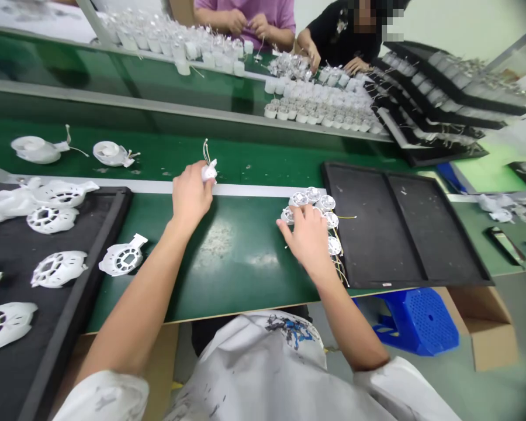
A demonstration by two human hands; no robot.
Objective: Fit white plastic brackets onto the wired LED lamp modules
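Observation:
My left hand (191, 196) pinches a small white plastic part with thin wires (209, 171) at the edge of a white strip on the green bench (241, 275). My right hand (307, 238) lies on a cluster of round white wired discs (313, 195), and some discs are hidden beneath it. Yellow wires trail from the cluster. Whether those fingers grip anything, I cannot tell. Left of my left arm, white perforated plastic housings (123, 255) lie on and beside a black tray (114, 234).
A green conveyor belt (166, 155) carries white housings (111, 154). A black divided tray (398, 222) lies right of my right hand. Beyond, two co-workers' hands (248, 23) handle white cylindrical parts (315, 99). Black racks (438, 99) stand far right; a blue stool (418, 321) and cardboard box (486, 327) sit below.

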